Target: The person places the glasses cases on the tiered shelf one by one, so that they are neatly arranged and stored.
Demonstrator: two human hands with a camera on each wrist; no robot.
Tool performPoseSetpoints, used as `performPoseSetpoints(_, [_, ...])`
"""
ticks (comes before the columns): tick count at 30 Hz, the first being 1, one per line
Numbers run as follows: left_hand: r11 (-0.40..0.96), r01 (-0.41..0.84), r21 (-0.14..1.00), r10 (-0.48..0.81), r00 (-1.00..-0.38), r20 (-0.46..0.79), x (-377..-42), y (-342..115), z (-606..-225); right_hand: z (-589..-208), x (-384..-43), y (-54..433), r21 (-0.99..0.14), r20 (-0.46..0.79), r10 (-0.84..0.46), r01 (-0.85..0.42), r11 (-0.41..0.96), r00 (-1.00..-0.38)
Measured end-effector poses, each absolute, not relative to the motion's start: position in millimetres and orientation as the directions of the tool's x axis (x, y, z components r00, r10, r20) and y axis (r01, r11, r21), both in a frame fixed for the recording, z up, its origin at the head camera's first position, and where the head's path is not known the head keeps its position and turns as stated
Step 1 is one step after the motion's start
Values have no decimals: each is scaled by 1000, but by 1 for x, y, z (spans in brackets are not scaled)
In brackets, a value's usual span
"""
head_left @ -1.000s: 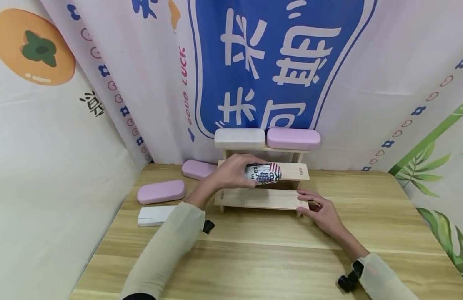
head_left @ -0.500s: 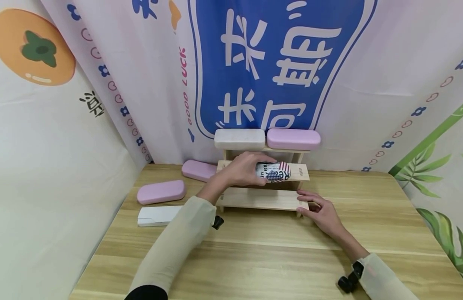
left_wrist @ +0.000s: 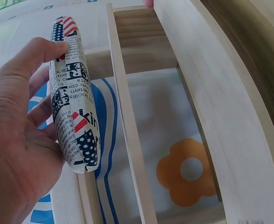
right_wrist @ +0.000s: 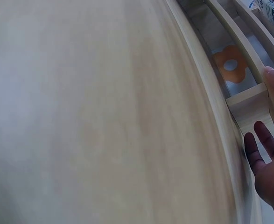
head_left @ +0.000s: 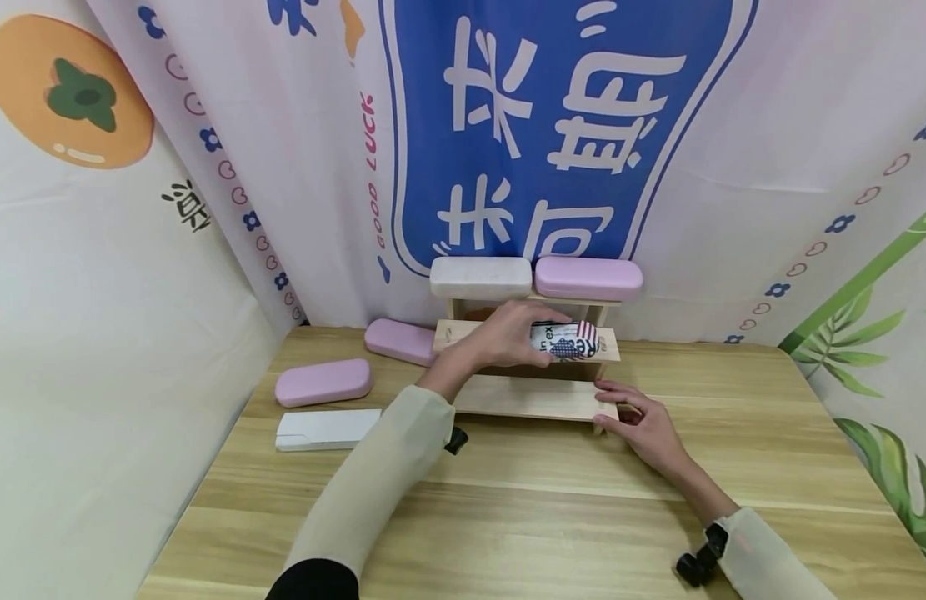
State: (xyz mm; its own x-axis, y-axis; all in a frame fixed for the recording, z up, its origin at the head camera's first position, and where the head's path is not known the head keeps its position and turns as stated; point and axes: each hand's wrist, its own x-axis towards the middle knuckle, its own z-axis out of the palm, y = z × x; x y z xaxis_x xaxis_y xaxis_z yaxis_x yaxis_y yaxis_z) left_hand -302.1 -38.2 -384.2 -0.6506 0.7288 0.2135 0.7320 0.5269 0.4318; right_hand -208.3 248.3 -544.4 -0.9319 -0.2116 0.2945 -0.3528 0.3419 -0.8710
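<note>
In the head view my left hand (head_left: 508, 335) grips a glasses case (head_left: 568, 341) with black newspaper lettering and a stars-and-stripes print. It holds the case at the middle tier of a three-tier wooden display rack (head_left: 533, 398), toward the right end. The left wrist view shows the thumb on one side of the printed case (left_wrist: 73, 98) and fingers behind it. My right hand (head_left: 644, 423) holds the right end of the rack's lowest board, thumb at the front edge. A white marbled case (head_left: 481, 277) and a pink case (head_left: 588, 278) sit side by side on the top tier.
On the table (head_left: 553, 517), left of the rack, lie a pink case (head_left: 323, 382), another pink case (head_left: 399, 341) beside the rack, and a white flat case (head_left: 326, 429) partly behind the left sleeve. A printed curtain (head_left: 320, 167) hangs right behind the rack.
My left hand has moved right along the middle tier with the printed glasses case, toward the tier's right end. The right hand has stayed at the lowest board's end.
</note>
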Motion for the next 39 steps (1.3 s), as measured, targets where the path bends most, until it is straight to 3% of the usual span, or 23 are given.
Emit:
performPoseSetpoints(20, [600,675,430,665,-719,201,-311,-17,-399,-544,-209,247,-866,295,-202,-351,357,-934])
performPoseSetpoints(31, [591,664,458,649,-728,219,-311,-1,-402,-511,-192,236,-864,303,-205,-359,353,-931])
performPoseSetpoints(39, [637,623,454,613,-767,190,-308,9,-404,-513,-192,235,-865,300,-206,-357,354,-931])
